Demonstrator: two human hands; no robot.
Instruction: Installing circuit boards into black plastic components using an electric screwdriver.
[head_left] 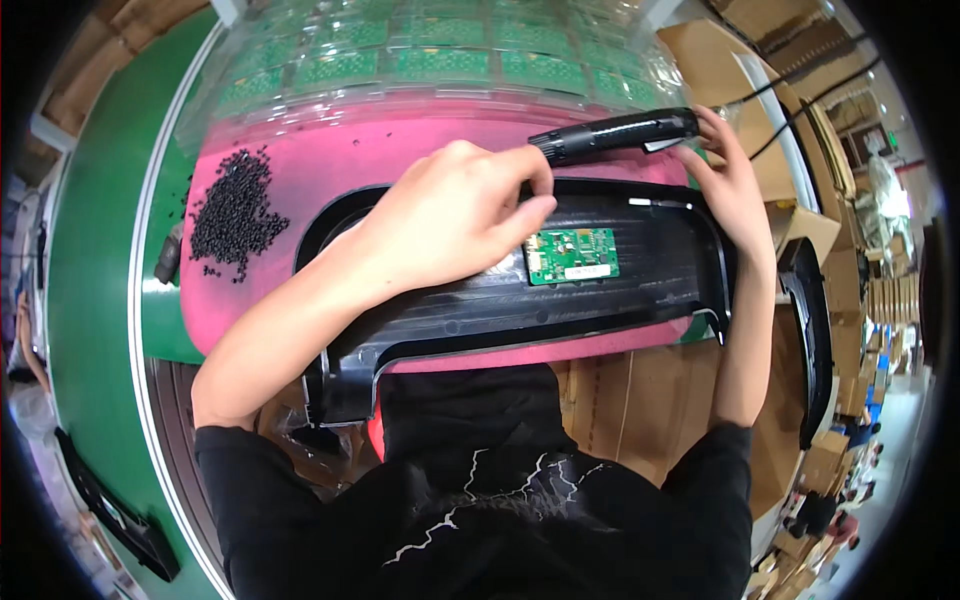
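Note:
A black electric screwdriver [615, 135] lies crosswise above the far edge of a long black plastic housing [480, 300]. My right hand [735, 190] grips its rear end, thumb and fingers around it. Close to the screwdriver's front end, my left hand [455, 215] has its fingers curled in; what they hold, if anything, is hidden, and so is the driver's tip. Inside the housing sits a green circuit board [575, 255] with a white connector strip along its left edge and a white label. My left thumb is just above the board's upper left corner.
A pink mat [230, 310] lies under the housing on a green bench [100, 260]. Small black screws [235, 215] form a pile at its left. Clear trays of green boards [430, 65] stand at the back. Cardboard boxes [650, 420] and another black housing [808, 340] are at the right.

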